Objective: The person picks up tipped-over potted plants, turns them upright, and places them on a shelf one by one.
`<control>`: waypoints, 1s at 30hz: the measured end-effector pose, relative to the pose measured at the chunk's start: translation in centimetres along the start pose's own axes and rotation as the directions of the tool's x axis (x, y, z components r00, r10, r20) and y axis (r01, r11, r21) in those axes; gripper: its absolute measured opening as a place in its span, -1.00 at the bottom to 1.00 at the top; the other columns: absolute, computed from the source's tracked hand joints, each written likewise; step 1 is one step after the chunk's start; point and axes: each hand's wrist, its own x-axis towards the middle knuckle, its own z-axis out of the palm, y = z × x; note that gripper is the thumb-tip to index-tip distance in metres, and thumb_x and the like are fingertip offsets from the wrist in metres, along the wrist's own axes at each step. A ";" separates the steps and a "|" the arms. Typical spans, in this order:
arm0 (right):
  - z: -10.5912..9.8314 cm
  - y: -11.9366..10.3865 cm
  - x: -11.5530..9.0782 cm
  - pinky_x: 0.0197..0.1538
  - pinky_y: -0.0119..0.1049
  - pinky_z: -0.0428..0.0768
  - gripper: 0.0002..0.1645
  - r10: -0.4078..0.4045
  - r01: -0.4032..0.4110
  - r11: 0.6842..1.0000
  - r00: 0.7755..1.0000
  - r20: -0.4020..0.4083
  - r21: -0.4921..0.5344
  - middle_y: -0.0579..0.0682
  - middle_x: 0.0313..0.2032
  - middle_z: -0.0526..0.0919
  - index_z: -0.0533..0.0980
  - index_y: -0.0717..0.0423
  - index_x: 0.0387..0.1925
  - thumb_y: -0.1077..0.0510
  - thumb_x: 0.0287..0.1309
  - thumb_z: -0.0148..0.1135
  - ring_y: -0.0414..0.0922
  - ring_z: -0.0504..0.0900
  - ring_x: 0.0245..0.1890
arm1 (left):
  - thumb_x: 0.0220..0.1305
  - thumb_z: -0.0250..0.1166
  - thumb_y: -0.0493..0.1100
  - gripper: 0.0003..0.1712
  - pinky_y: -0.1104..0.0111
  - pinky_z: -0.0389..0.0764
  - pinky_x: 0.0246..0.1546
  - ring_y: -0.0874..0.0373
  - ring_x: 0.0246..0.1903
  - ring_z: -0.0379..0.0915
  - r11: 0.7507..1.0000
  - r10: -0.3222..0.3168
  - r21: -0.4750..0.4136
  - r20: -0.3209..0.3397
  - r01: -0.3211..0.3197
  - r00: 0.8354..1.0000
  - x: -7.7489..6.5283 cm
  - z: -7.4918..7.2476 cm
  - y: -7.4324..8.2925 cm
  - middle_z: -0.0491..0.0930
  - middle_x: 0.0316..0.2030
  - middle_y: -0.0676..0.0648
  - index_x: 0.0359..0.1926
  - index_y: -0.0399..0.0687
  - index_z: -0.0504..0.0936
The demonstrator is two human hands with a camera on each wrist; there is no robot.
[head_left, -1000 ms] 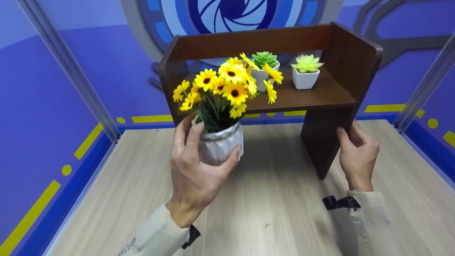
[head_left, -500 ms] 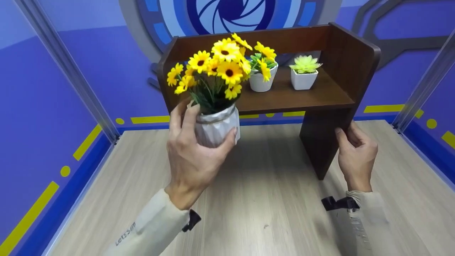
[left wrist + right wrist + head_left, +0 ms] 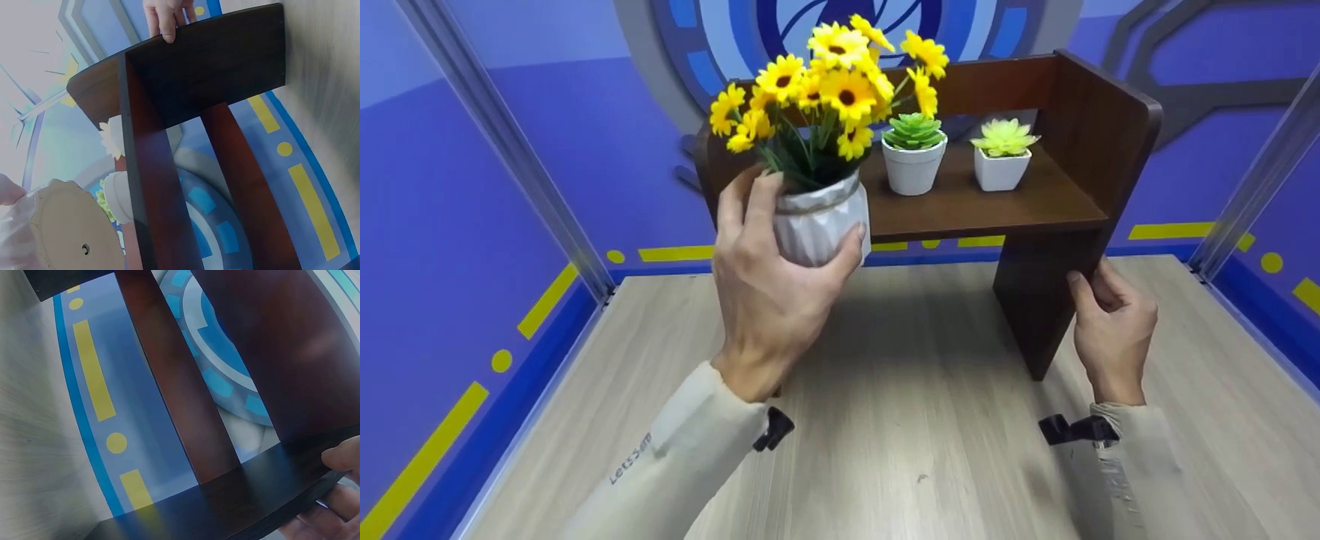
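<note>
My left hand [image 3: 780, 277] grips a white ribbed flowerpot [image 3: 821, 225] with yellow artificial sunflowers [image 3: 840, 82], held up in front of the left part of a dark brown wooden shelf [image 3: 990, 217]. The pot's beige underside [image 3: 79, 230] faces the left wrist camera. With thumb and fingers my right hand [image 3: 1114, 330] pinches the front edge of the shelf's right side panel [image 3: 1035, 300], below the shelf board. On that board stand a green succulent in a round white pot [image 3: 913, 169] and a pale green succulent in a square white pot [image 3: 1003, 169]. The sunflowers hide the shelf's left end.
The shelf stands on a light wood-grain table [image 3: 930, 450]. A blue patterned wall [image 3: 562, 150] rises behind and at both sides, with a metal corner post [image 3: 540, 172] on the left.
My left hand has raised the sunflower pot from below the shelf board's front edge to about board height, uncovering the round succulent pot. My right hand has kept its place on the side panel.
</note>
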 end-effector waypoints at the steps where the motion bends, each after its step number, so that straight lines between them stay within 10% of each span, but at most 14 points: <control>1: 0.0 0.0 0.0 0.02 -0.63 0.59 -0.53 0.000 0.000 1.000 1.000 0.001 0.000 0.03 0.07 0.72 0.60 -0.12 0.22 0.18 0.29 0.34 -0.46 0.70 -0.01 | -0.01 0.57 0.14 -0.21 0.22 0.72 -0.11 -0.01 0.04 0.53 1.000 -0.002 0.002 -0.005 0.002 1.000 0.2 0.0 0.0 0.46 0.23 -0.21 0.21 -0.07 0.54; 30: -0.2 -0.1 -0.1 0.06 -0.62 0.60 -0.50 0.001 -0.001 1.000 1.000 0.022 -0.006 0.06 0.16 0.67 0.56 -0.13 0.26 0.18 0.31 0.32 -0.41 0.70 0.05 | 0.00 0.57 0.14 -0.23 0.13 0.71 0.00 -0.11 0.03 0.56 0.995 -0.071 0.065 -0.033 0.073 0.997 4.6 3.9 -2.2 0.37 0.28 -0.24 0.19 -0.07 0.53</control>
